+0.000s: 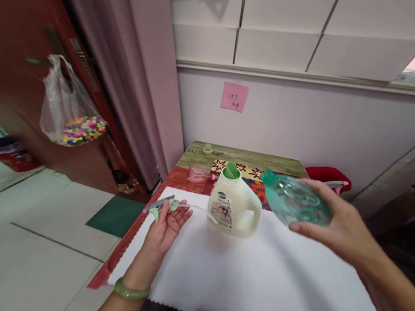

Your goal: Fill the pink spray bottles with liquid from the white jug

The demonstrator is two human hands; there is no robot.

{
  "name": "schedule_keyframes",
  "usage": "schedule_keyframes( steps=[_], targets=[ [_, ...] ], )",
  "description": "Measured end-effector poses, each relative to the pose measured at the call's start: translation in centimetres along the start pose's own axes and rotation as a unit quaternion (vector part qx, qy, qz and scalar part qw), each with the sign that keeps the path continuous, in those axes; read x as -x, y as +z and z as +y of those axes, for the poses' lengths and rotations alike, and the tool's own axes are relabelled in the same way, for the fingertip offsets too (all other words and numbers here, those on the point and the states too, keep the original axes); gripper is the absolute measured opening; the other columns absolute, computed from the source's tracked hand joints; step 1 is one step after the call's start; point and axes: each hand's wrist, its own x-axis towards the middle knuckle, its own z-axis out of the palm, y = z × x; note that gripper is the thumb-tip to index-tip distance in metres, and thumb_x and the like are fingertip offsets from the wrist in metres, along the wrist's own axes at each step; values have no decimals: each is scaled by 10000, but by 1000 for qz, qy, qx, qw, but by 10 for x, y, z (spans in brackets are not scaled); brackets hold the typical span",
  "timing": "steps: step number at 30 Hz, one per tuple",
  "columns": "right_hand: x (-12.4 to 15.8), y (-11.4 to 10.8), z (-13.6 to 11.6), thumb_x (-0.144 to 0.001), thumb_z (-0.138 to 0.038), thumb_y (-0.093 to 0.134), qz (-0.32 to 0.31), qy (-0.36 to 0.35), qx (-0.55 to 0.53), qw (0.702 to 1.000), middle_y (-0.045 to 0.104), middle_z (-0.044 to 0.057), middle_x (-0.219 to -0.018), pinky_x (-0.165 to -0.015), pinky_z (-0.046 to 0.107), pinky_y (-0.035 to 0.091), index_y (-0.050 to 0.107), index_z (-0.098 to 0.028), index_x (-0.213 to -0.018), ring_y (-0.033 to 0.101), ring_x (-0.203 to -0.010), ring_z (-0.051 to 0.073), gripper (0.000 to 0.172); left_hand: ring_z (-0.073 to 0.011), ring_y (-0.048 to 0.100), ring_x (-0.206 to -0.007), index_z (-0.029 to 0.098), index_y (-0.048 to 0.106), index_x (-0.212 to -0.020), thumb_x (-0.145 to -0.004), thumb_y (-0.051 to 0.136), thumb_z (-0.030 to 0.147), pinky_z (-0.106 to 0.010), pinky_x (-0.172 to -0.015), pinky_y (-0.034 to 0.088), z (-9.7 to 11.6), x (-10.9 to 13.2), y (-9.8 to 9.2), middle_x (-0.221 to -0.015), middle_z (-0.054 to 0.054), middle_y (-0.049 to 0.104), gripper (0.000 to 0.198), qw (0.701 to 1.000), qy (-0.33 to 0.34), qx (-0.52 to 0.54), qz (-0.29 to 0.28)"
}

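My left hand (pixel 166 231) is palm up, its thumb and fingers closed on a grey and pale green spray head (pixel 161 206). A thin clear dip tube (pixel 198 208) runs from it to the right, across the front of a cream detergent jug (pixel 228 207). The jug stands upright with its green spout (pixel 231 171) uncovered. My right hand (pixel 334 222) grips a see-through teal bottle (pixel 295 199) by its base end. The bottle is held on its side in the air, its mouth pointing left, above and right of the jug's handle. Whether it holds liquid I cannot tell.
Behind the jug, a clear pink bottle (pixel 200 176) lies on the table. A small green cap (pixel 207 148) sits at the table's back edge. A white cloth (pixel 249 284) covers the front. A red container (pixel 329 177) stands at the back right, beneath a wall with a pink note (pixel 234 97).
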Motion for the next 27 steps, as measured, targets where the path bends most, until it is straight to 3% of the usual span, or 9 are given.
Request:
schedule_keyframes(
  steps=[3,8,15,22,27],
  targets=[
    [52,31,-3,-724,-493,815,-12,45,-96,994,717,81,-1297,-909,483,608,540,-314,-1399,722,-1125,370,751,-235,779,-878,172,713,-1009,-913,738,372,-486,-959,604,13,6,26,-996,-103,796,223,999,17,-28,-7],
    [100,62,-18,-729,-440,825,-18,97,-76,992,663,111,-1394,-992,519,582,526,-304,-1406,685,-1210,368,753,-232,778,-866,156,709,-935,-877,777,391,-472,-936,617,16,20,66,-954,-89,794,251,995,61,-67,-28],
    [117,76,-23,-746,-441,811,-41,132,-99,985,661,98,-1391,-1001,519,585,505,-309,-1393,687,-1209,346,728,-246,771,-826,152,694,-902,-804,839,422,-507,-901,626,-5,45,88,-906,-95,784,323,986,81,-125,-69],
    [130,90,-27,-702,-453,838,-30,152,-153,976,678,80,-1353,-989,490,581,551,-301,-1374,685,-1190,334,746,-232,762,-731,123,685,-894,-703,909,439,-434,-790,647,-14,68,100,-858,-108,775,431,978,93,-173,-69],
    [137,116,-42,-621,-527,873,-1,212,-230,950,684,140,-1308,-923,480,590,463,-247,-1415,700,-1122,335,937,-239,765,-815,143,708,-911,-752,872,383,-390,-801,633,-32,92,114,-875,-74,777,332,955,68,-273,-94]
  ],
)
